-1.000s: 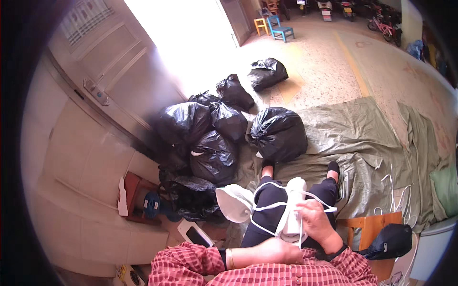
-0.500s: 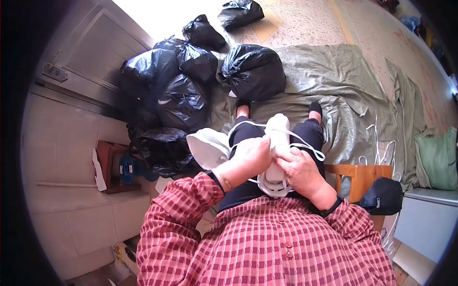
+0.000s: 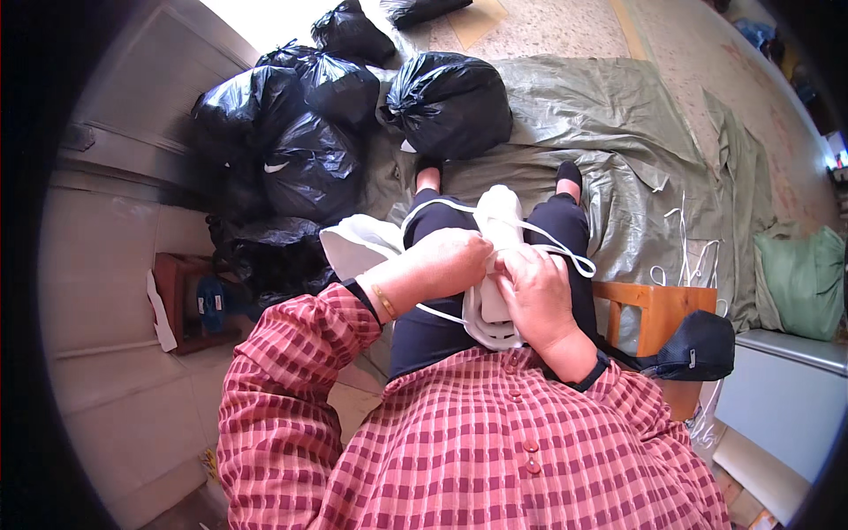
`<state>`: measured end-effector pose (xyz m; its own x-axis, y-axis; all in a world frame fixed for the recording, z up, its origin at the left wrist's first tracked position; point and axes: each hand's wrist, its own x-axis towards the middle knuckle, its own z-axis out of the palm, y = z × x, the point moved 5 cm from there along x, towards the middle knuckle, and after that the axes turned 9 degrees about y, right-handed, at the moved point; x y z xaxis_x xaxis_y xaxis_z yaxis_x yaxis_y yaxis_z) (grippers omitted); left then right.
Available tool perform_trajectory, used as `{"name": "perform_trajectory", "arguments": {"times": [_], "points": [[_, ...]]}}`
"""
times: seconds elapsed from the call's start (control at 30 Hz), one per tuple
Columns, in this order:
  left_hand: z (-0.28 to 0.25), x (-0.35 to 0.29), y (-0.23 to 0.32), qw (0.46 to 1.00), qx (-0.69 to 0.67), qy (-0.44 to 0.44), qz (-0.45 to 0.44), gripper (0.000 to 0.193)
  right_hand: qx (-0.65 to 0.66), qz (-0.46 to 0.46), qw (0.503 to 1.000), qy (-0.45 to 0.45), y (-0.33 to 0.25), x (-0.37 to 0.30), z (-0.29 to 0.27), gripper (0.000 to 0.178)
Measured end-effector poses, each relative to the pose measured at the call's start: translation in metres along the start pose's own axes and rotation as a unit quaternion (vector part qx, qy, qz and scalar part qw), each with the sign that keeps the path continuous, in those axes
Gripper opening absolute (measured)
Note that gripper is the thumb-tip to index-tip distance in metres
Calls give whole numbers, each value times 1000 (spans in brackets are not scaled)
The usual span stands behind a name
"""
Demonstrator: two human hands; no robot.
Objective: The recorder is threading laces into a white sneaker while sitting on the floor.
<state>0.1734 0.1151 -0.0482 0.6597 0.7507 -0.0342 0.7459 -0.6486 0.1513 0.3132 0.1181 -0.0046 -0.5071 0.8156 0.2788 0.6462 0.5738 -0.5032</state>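
A white shoe [image 3: 500, 207] lies lengthwise on my lap, its toe pointing away from me. White shoelace [image 3: 566, 248] loops out from it on both sides, over my dark trousers. My left hand [image 3: 449, 263] is closed at the shoe's lacing, fingertips pinched on the lace. Against it, my right hand [image 3: 535, 290] also pinches at the lacing, its palm over the shoe's right side. The exact crossing of lace between my fingertips is hidden. Left of my lap, partly behind my left forearm, is another white shoe-like piece [image 3: 355, 248].
Several full black plastic bags [image 3: 318, 163] stand ahead on the left, on a grey-green sheet [image 3: 609, 115]. A wooden chair [image 3: 667, 309] with a black cap-like item [image 3: 698, 346] and loose white laces [image 3: 688, 252] is at my right, beside a grey box [image 3: 782, 397].
My view has shifted, so the surroundings sit a little higher and further left. Both hands stay at the shoe's lacing, with the right fingers more curled over it.
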Motion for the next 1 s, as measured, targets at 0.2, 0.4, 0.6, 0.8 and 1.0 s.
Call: {"name": "perform_trajectory", "arguments": {"times": [0.2, 0.4, 0.6, 0.8, 1.0], "points": [[-11, -7, 6, 992, -51, 105, -40, 14, -86, 3, 996, 32, -3, 5, 11, 28], [-1, -9, -4, 935, -275, 154, -161, 10, -136, -19, 990, 17, -5, 14, 23, 17], [-17, -11, 1, 908, -293, 197, -226, 14, -130, -84, 987, 42, -5, 11, -3, 8], [-21, -14, 9, 870, -261, 206, -363, 15, -83, -74, 992, 52, -8, 2, -43, 12], [-13, -8, 5, 912, -261, 169, -266, 9, -226, -74, 971, 11, -10, 17, 19, 17]]}}
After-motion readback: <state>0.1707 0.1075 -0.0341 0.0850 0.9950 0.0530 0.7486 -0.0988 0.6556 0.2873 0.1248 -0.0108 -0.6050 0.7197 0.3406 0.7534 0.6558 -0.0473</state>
